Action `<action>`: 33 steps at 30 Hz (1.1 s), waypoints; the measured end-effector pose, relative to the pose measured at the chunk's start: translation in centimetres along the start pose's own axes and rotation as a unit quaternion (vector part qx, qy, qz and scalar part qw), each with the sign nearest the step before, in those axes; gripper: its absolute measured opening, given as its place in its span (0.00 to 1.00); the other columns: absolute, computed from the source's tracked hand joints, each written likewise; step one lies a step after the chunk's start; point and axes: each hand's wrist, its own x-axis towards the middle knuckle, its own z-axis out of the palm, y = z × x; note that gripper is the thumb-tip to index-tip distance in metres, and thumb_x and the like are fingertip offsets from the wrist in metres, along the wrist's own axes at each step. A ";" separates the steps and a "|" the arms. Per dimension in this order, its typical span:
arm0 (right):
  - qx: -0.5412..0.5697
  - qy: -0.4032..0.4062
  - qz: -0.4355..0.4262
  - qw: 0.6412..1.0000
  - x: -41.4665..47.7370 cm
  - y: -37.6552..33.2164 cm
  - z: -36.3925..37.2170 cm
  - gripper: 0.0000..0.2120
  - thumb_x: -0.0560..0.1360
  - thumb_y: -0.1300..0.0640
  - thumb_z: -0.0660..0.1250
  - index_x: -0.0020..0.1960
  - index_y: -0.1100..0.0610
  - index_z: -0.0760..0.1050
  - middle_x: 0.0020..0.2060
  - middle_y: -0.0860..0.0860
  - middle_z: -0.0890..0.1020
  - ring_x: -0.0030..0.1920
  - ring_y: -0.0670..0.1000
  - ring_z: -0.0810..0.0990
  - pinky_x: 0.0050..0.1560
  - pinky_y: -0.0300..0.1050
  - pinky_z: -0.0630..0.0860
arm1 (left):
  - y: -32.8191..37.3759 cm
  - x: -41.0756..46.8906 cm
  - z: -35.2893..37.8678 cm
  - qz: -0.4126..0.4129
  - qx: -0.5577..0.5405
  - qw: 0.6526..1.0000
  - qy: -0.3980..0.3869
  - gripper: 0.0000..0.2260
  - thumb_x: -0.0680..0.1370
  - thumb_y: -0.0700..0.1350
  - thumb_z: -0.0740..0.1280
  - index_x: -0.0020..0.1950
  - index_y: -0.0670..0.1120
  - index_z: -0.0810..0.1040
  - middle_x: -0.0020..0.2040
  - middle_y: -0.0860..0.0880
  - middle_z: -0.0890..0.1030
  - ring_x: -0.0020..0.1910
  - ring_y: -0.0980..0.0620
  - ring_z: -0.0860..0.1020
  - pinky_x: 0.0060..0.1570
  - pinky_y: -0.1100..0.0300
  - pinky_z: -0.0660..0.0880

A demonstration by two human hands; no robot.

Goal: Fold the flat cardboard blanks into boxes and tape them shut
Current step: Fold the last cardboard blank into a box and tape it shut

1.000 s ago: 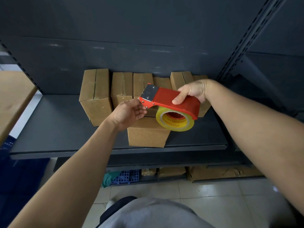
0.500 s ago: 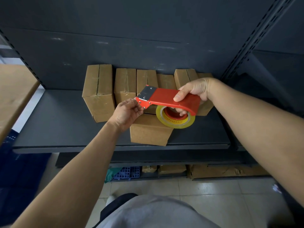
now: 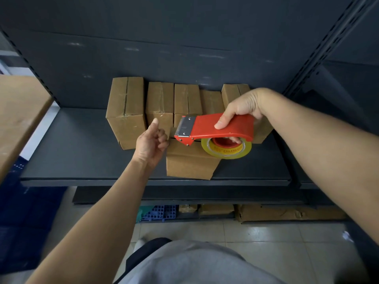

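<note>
My right hand (image 3: 242,108) grips the red tape dispenser (image 3: 205,128) above the front box (image 3: 188,165); I cannot tell if my left hand (image 3: 151,142) beside that box holds anything.

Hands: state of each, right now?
Left hand: fingers curled by the dispenser, index up; whether it pinches tape cannot be told.
Right hand: holding the dispenser.
</note>
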 end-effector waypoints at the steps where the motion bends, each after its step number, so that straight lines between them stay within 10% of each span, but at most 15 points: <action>1: -0.006 0.005 0.006 1.000 0.0 -0.2 0.1 0.16 0.67 0.52 0.69 0.48 0.62 0.76 0.33 0.57 0.82 0.31 0.52 0.81 0.34 0.44 0.79 | 0.0 -0.1 -0.5 0.006 0.038 0.999 -0.003 0.14 0.81 0.45 0.60 0.35 0.48 0.64 0.27 0.53 0.65 0.24 0.58 0.62 0.21 0.68 0.59; 9: -0.041 0.059 0.011 0.997 0.4 -2.1 1.5 0.18 0.65 0.49 0.71 0.49 0.61 0.76 0.31 0.55 0.83 0.29 0.51 0.81 0.33 0.42 0.78 | -0.2 0.0 -1.7 -0.008 -0.004 0.999 0.038 0.15 0.79 0.38 0.63 0.34 0.46 0.65 0.33 0.49 0.73 0.34 0.53 0.76 0.40 0.60 0.79; 33: -0.039 0.085 0.062 0.994 1.6 -3.9 2.5 0.29 0.61 0.46 0.74 0.58 0.59 0.76 0.44 0.56 0.84 0.43 0.55 0.82 0.45 0.49 0.79 | -0.4 0.7 -2.5 -0.093 0.338 0.931 0.103 0.10 0.77 0.49 0.68 0.43 0.43 0.73 0.47 0.44 0.81 0.42 0.49 0.80 0.32 0.61 0.78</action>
